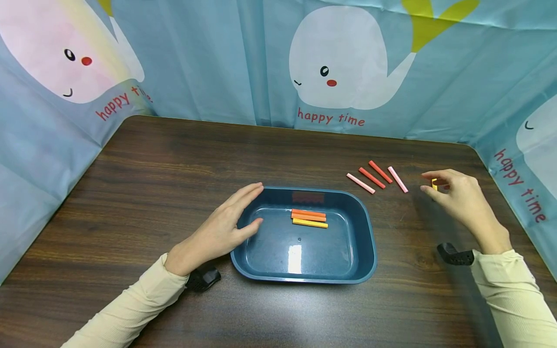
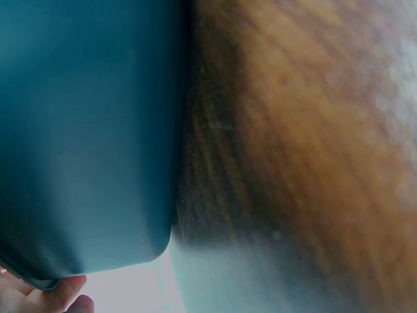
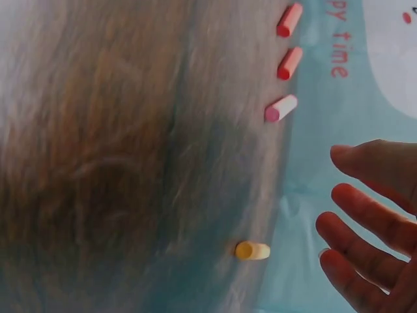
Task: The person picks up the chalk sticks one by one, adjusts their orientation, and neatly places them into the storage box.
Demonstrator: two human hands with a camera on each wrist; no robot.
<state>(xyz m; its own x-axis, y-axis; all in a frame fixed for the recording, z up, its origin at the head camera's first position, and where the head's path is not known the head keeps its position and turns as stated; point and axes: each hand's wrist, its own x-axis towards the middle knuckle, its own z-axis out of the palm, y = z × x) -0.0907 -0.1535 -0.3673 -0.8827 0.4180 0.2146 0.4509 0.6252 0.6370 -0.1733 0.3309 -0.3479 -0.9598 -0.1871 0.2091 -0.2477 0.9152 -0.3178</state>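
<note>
A blue plastic tub stands on the table. Inside it lie two orange chalk sticks and a yellow one, side by side. My left hand is at the tub's left end, straight fingers over the far left corner and thumb over the inside. The left wrist view shows the tub's outer wall and fingertips by its rim. My right hand hovers with parted fingers around another yellow chalk stick, which lies on the table apart from them. In the head view those fingers partly hide it.
Two red chalk sticks and two pink ones lie loosely fanned beyond the tub's far right corner. A pale blue curtain with whale prints borders the dark wooden table at the back and sides.
</note>
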